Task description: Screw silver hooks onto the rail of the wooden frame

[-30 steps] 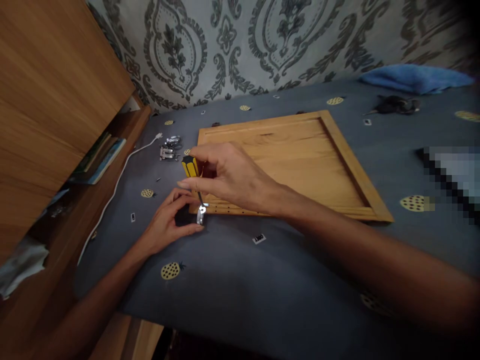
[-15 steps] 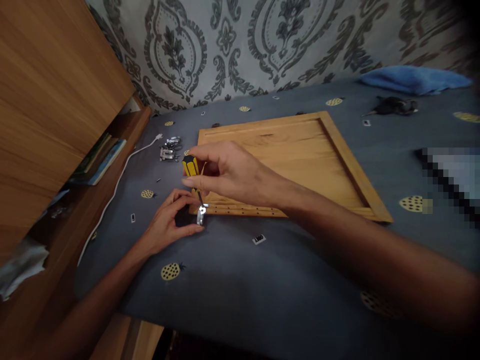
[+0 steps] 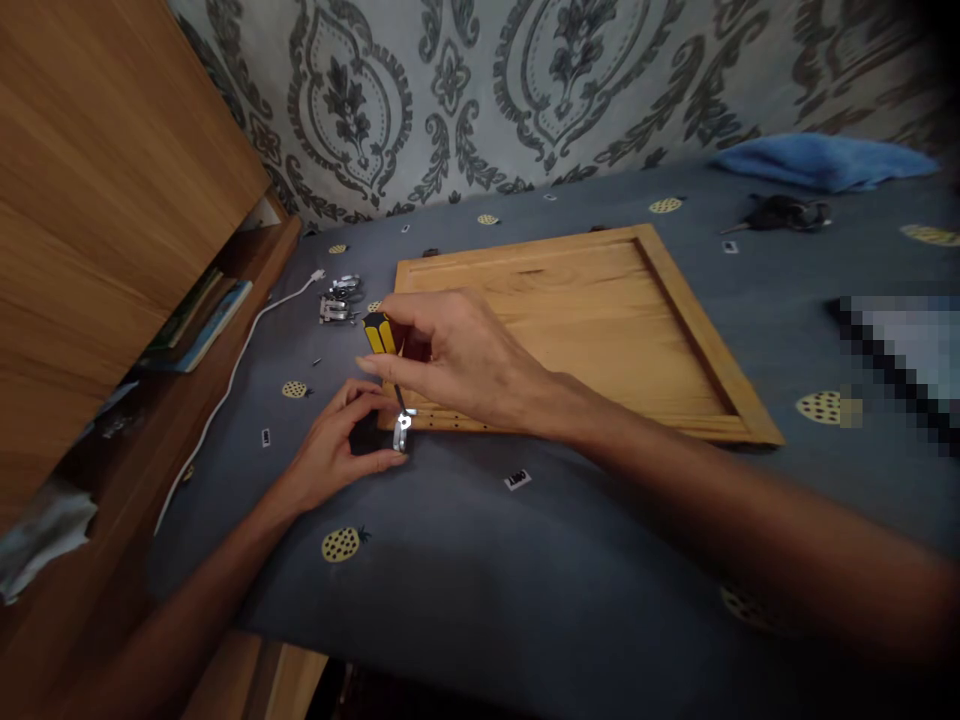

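My right hand (image 3: 461, 355) is closed around the yellow-and-black handle of a screwdriver (image 3: 379, 335). The screwdriver's shaft points down, its tip at a small silver cabinet hinge (image 3: 402, 432). That hinge sits against the near left corner of a framed wooden panel (image 3: 600, 310), whose near edge has a row of small dark holes. My left hand (image 3: 326, 450) steadies the hinge, thumb at its near end and fingers at the panel's corner. The screw head under the tip cannot be made out.
More metal hinges (image 3: 341, 300) lie left of the panel, near a white cable (image 3: 251, 345). A wooden cabinet (image 3: 112, 150) stands at the left. Dark pliers-like tool (image 3: 784, 212), a blue cloth (image 3: 825, 160) and a blurred dark-edged object (image 3: 904, 350) lie to the right on the patterned sheet.
My right hand has turned slightly on the screwdriver, and the handle leans a little further left. My left hand and the hinge have stayed put.
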